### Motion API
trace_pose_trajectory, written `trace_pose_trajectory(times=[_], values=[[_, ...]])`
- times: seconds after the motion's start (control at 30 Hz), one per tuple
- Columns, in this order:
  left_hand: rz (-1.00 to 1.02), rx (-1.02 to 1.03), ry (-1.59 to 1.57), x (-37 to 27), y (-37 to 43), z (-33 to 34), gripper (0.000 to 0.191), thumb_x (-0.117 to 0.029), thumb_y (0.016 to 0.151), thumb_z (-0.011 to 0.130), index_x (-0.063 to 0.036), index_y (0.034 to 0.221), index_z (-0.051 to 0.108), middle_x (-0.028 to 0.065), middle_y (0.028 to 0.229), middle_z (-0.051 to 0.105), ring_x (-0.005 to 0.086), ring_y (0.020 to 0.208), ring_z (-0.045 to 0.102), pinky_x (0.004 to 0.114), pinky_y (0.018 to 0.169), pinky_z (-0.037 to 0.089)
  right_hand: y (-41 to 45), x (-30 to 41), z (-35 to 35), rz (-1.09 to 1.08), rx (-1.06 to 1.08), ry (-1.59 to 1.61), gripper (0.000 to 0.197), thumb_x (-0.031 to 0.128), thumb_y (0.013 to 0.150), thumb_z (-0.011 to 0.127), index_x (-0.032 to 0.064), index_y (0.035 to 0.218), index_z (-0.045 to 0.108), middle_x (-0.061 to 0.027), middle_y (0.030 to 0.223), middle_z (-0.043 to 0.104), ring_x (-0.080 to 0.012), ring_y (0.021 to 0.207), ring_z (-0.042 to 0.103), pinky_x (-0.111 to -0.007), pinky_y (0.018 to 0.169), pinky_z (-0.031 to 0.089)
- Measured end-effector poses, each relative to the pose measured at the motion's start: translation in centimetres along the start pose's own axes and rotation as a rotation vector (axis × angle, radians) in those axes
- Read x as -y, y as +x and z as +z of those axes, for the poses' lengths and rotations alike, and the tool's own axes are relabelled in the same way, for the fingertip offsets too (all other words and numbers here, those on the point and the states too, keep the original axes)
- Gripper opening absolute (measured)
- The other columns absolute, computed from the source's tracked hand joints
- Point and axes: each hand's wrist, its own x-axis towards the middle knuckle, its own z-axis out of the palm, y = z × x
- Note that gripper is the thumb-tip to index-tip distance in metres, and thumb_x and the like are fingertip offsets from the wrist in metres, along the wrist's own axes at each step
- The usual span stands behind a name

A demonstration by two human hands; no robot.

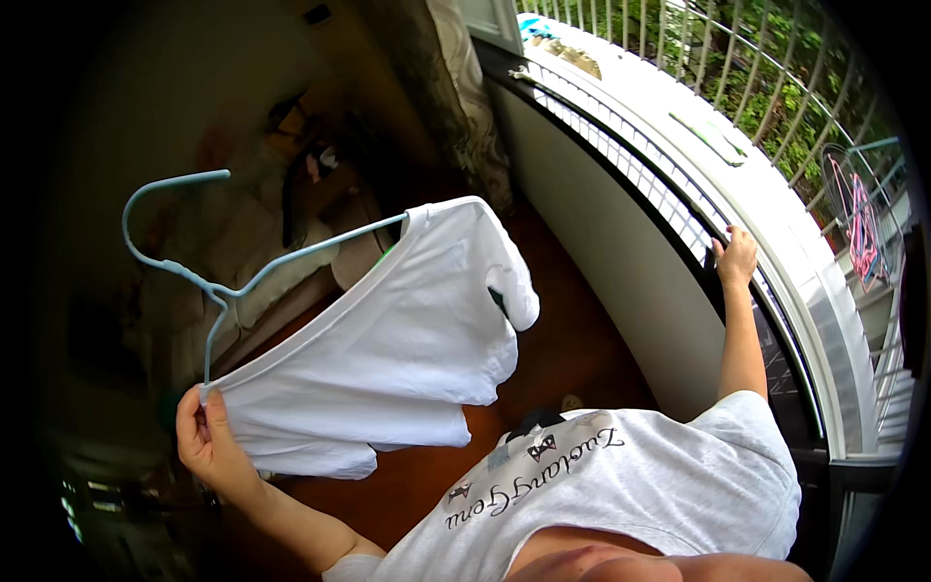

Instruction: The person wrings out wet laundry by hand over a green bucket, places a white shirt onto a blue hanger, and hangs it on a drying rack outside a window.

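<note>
My left hand (212, 436) pinches the shoulder of a white short-sleeved shirt (364, 349) together with one end of a light blue clothes hanger (211, 287). The shirt hangs across the hanger's other arm, and the hook points to the upper left, away from the shirt. A bit of green shows inside the neckline. At the window on the right, my right hand (737, 256) rests with its fingers at the edge of the dark window frame (676, 196); the thumb is apart from the fingers. What its fingertips touch cannot be told exactly.
A green hanger-like item (709, 138) lies on the white ledge (771, 174) outside the window. Metal bars (764, 116) stand beyond it, with pink hangers (862, 233) bunched at the far right. A curtain (476, 109) hangs at the window's far end. Dim furniture stands behind the hanger.
</note>
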Motion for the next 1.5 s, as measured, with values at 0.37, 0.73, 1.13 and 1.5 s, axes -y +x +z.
trace_pose_trajectory(times=[0.37, 0.73, 1.13, 1.5], values=[[0.230, 0.165, -0.259, 3.1, 11.7, 10.1, 0.011, -0.005, 0.084, 0.061, 0.0040, 0.090, 0.060, -0.0008, 0.079, 0.056, 0.0056, 0.073, 0.048, 0.018, 0.068, 0.040, -2.8, 5.0, -9.3, -0.119, 0.082, 0.005, 0.024, 0.025, 0.087, 0.054, 0.0010, 0.087, 0.051, -0.0204, 0.083, 0.056, -0.0388, 0.075, 0.057, -0.046, 0.066, 0.046], [0.400, 0.225, -0.360, 3.2, 19.2, 18.9, 0.013, -0.009, 0.081, 0.063, 0.0025, 0.084, 0.061, 0.0014, 0.066, 0.058, 0.0053, 0.061, 0.050, 0.021, 0.058, 0.041, -25.8, 10.3, -9.7, 0.437, 0.222, 1.076, 0.031, 0.021, 0.082, 0.065, 0.0090, 0.062, 0.045, 0.0027, 0.050, 0.045, -0.0044, 0.042, 0.042, -0.021, 0.037, 0.032], [0.491, 0.232, -0.387, -3.0, 21.9, 20.0, 0.018, -0.016, 0.083, 0.061, 0.0021, 0.084, 0.061, 0.0045, 0.065, 0.059, 0.0094, 0.058, 0.051, 0.025, 0.055, 0.041, -35.9, 13.4, -10.2, 0.214, 0.280, 0.816, 0.057, 0.045, 0.082, 0.061, 0.0023, 0.052, 0.038, -0.0070, 0.046, 0.031, -0.0151, 0.043, 0.028, -0.032, 0.041, 0.026], [0.606, 0.275, -0.463, -11.4, 18.9, 22.7, 0.018, -0.017, 0.083, 0.064, 0.0004, 0.081, 0.063, -0.0022, 0.062, 0.055, 0.0040, 0.057, 0.044, 0.021, 0.051, 0.036, -35.6, 8.1, -11.0, 0.291, -0.079, 0.666, 0.049, 0.041, 0.082, 0.060, 0.0026, 0.057, 0.044, -0.0109, 0.053, 0.040, -0.0269, 0.050, 0.042, -0.035, 0.047, 0.033]])
